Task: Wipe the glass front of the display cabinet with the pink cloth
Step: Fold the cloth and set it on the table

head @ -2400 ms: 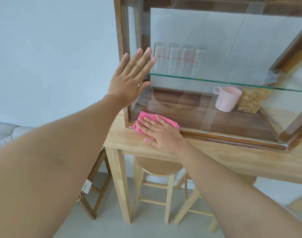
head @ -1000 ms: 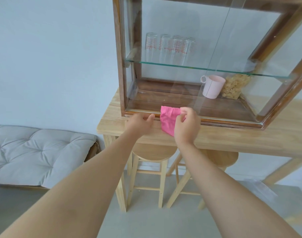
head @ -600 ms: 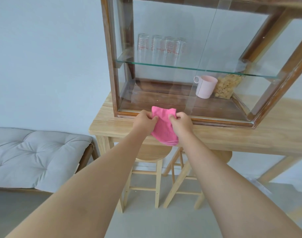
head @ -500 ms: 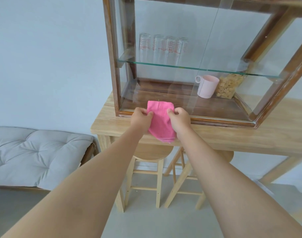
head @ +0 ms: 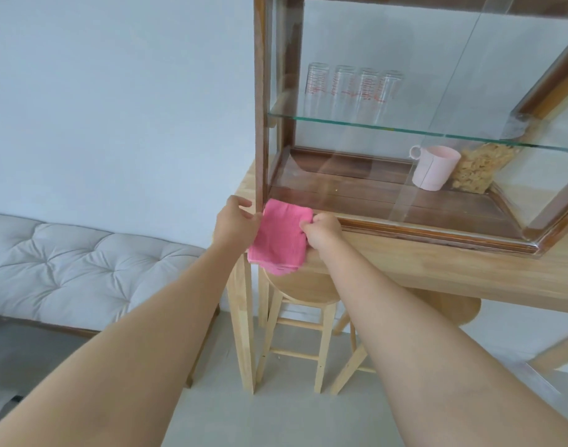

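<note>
Now pink cloth (head: 279, 237) leftward (folded)

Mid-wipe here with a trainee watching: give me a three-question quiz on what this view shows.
1. True or false: the pink cloth is pressed flat against the upper glass.
2. Which hands hold the cloth? A) left hand only B) right hand only C) both
3. Fill in: the pink mug stands on the cabinet's wooden floor, below the ____ shelf.

Key: 1 false, the cloth hangs between the hands at the cabinet's lower left corner. 2 C, each hand pinches one side. 3 glass; four clear glasses stand on it.
</note>
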